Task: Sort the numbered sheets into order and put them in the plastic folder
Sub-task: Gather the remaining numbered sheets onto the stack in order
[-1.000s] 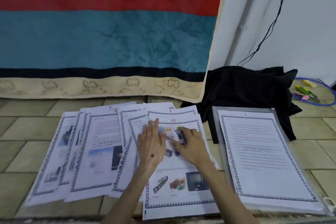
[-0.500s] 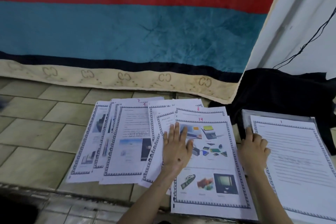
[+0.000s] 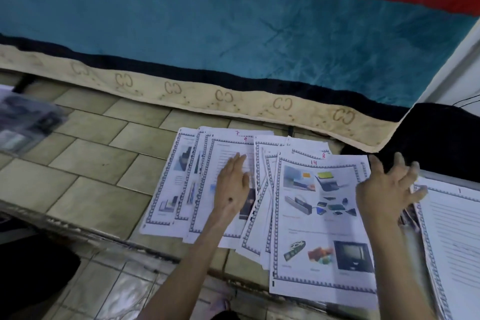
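Nearest to me lies the sheet marked 14 [image 3: 322, 228], full of small pictures, on top of the fanned pile of sheets [image 3: 262, 189] on the tiled floor [image 3: 91, 163]. My left hand [image 3: 232, 184] rests flat on the sheet marked 9 [image 3: 233, 148], fingers straight and close together, pressing the paper down. My right hand [image 3: 384, 189] hovers at the right edge of sheet 14, its fingers spread and a little bent — it holds nothing. Just beside it, at the right border, the sheet marked 1 [image 3: 457, 236] lies on what I believe is the plastic folder [image 3: 409, 223]; only a grey edge of it shows, so I cannot be sure.

I judge that I am in the searching step: sheet 1 is placed, the others wait unsorted. The numbers 7, 9, 8 and 14 are readable; the rest are covered. The next move calls for spreading the fan wider to uncover the hidden corners — sheet 2 must be found — while the left hand keeps the pile from sliding.

Farther away are the black cloth [image 3: 431, 138] and the blue blanket [image 3: 207, 21].
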Tool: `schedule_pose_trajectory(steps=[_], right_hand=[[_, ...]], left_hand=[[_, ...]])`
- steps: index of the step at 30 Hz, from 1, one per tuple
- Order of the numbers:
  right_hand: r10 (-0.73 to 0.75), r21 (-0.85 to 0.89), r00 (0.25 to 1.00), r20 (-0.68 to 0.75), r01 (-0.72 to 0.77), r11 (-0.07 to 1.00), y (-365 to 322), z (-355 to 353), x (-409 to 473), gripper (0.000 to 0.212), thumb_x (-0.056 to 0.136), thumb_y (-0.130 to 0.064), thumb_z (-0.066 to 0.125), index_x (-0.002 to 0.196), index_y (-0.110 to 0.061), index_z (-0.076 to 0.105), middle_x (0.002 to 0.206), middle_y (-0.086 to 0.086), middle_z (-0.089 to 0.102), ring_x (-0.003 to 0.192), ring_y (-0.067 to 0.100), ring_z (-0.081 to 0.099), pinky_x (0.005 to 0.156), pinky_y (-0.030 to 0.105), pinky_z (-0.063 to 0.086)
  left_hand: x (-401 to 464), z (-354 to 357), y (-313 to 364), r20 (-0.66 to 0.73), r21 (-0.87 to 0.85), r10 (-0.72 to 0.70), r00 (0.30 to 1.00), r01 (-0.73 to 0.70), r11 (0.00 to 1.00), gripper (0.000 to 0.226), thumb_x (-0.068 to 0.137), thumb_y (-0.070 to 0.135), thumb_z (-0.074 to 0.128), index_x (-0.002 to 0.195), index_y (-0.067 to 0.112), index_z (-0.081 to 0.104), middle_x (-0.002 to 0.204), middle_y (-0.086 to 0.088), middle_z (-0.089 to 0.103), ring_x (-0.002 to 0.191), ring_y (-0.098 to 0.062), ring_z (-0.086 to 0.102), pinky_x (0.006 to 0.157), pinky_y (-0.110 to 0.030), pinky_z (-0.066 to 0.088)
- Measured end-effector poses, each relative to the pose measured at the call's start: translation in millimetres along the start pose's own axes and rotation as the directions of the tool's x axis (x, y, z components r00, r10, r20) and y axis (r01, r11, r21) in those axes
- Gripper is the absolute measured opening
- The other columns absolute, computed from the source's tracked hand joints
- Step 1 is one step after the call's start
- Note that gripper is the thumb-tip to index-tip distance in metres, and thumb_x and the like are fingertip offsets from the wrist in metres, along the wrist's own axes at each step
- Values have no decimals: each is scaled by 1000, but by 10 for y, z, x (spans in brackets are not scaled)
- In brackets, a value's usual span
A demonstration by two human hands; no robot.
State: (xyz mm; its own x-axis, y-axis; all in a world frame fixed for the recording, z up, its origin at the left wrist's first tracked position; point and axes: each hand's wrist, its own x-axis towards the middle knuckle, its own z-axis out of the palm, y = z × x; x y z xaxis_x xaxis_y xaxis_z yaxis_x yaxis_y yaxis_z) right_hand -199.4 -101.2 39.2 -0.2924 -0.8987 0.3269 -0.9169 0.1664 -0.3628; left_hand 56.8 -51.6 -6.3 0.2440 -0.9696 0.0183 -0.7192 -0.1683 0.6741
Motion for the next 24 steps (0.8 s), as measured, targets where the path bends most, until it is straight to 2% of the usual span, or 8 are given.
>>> schedule_pose_trajectory(steps=[5, 10, 12, 16, 18, 20, 22, 24], right_hand=[[-158, 83, 987, 23, 156, 984, -501, 5, -143, 35, 91, -15, 46, 124, -13, 59, 143, 16, 42, 139, 37, 23, 105, 62, 17], [-418, 149, 807, 416, 393, 907, -786, 521, -959, 71, 89, -65, -1, 143, -35, 34, 156, 2, 24, 146, 26, 10, 112, 59, 5], [-386, 83, 772, 506, 402, 912, -645, 693, -1044, 79, 81, -71, -13, 145, -41, 22, 158, -1, 16, 147, 25, 3, 113, 60, 2], [-278, 2, 824, 495, 318, 948, -393, 697, -920, 81, 74, -74, -16, 146, -46, 8, 159, -6, 6, 147, 21, -7, 113, 55, -5], [-260, -6, 819, 511, 306, 952, -375, 651, -866, 80, 74, -72, -12, 146, -44, 10, 159, -5, 5, 147, 20, -7, 114, 53, -7], [-252, -15, 816, 520, 303, 953, -458, 624, -832, 81, 76, -65, -6, 147, -36, 20, 159, 2, 11, 147, 25, -1, 114, 52, -7], [-292, 40, 849, 440, 307, 951, -635, 595, -828, 75, 83, -54, 9, 141, -17, 41, 151, 15, 30, 141, 34, 19, 113, 54, 13], [-373, 224, 888, 270, 319, 921, -870, 588, -875, 51, 92, -32, 28, 126, -5, 56, 132, 20, 51, 122, 33, 37, 102, 49, 39]], left_hand=[[1, 49, -221, 93, 162, 38, 995, -53, 985, 42, 101, 26, 30, 142, 17, 37, 155, -2, 24, 146, -16, 13, 118, -35, 9], [10, 156, -199, 86, 297, 58, 995, -81, 951, 55, 97, 40, 10, 148, 23, 21, 159, -4, 8, 147, -20, -2, 115, -35, -10], [1, 179, -235, 92, 358, 52, 994, -82, 930, 75, 83, 51, -9, 149, 26, 17, 159, -5, 3, 147, -22, -5, 113, -38, -12], [8, 143, -235, 112, 332, 36, 993, -72, 940, 74, 84, 53, -6, 147, 26, 23, 159, -2, 6, 147, -20, -2, 116, -39, -8], [52, 59, -217, 128, 208, 3, 992, -30, 978, 52, 97, 42, 21, 144, 23, 31, 158, -1, 11, 147, -17, 3, 118, -35, -2], [96, -76, -234, 23, 122, -44, 999, 41, 992, 42, 97, 24, 41, 139, 19, 41, 156, -4, 21, 145, -19, 14, 119, -34, 10], [110, -256, -278, -123, 139, -170, 978, 187, 973, 42, 95, 18, 45, 137, 17, 44, 153, -7, 26, 142, -24, 22, 115, -40, 25], [125, -418, -354, -147, 109, -326, 934, 343, 933, 44, 94, 15, 45, 138, 14, 41, 148, -11, 32, 137, -29, 27, 107, -45, 34]])
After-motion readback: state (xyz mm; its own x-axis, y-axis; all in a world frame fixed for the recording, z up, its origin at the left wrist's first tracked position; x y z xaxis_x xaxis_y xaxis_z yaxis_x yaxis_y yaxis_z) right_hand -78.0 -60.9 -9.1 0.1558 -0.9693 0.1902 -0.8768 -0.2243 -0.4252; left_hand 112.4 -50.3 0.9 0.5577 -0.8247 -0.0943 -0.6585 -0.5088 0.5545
